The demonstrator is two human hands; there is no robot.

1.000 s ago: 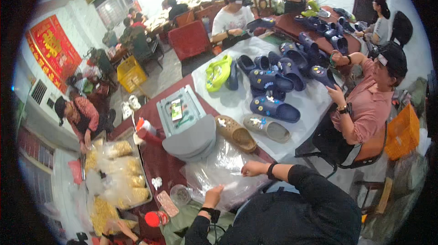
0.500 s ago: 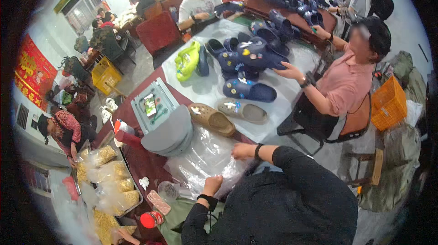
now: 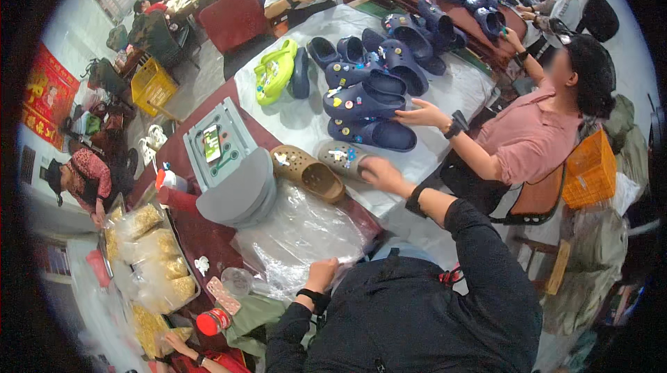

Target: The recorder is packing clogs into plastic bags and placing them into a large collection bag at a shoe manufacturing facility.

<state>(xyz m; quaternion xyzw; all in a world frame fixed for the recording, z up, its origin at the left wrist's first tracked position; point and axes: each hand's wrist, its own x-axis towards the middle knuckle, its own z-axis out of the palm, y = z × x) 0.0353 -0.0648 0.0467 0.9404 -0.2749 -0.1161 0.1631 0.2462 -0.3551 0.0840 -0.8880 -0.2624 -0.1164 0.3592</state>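
Observation:
My right hand [image 3: 385,175] reaches over the table's near right side, its fingers closed around the heel end of a grey clog [image 3: 338,155] with white and blue charms. The hand is slightly blurred. Left of this clog lies a brown clog [image 3: 313,177] with a charm on top. My left hand [image 3: 322,273] is curled closed at the near edge of a clear plastic sheet or bag [image 3: 285,234]; whether it pinches the plastic is hidden. Farther back, several navy clogs [image 3: 372,135] are piled up beside a lime green clog [image 3: 276,70].
A grey plastic case [image 3: 233,143] with a phone [image 3: 211,143] on it stands left of the brown clog. Bags of small yellow pieces [image 3: 163,255] fill a tray at left, near a red-lidded jar [image 3: 212,321]. A co-worker's hand [image 3: 424,114] touches the navy clogs.
My right hand has moved from the plastic up and right onto the grey clog. My left hand stays by the plastic. The co-worker's hand has come down beside the stacked navy clogs.

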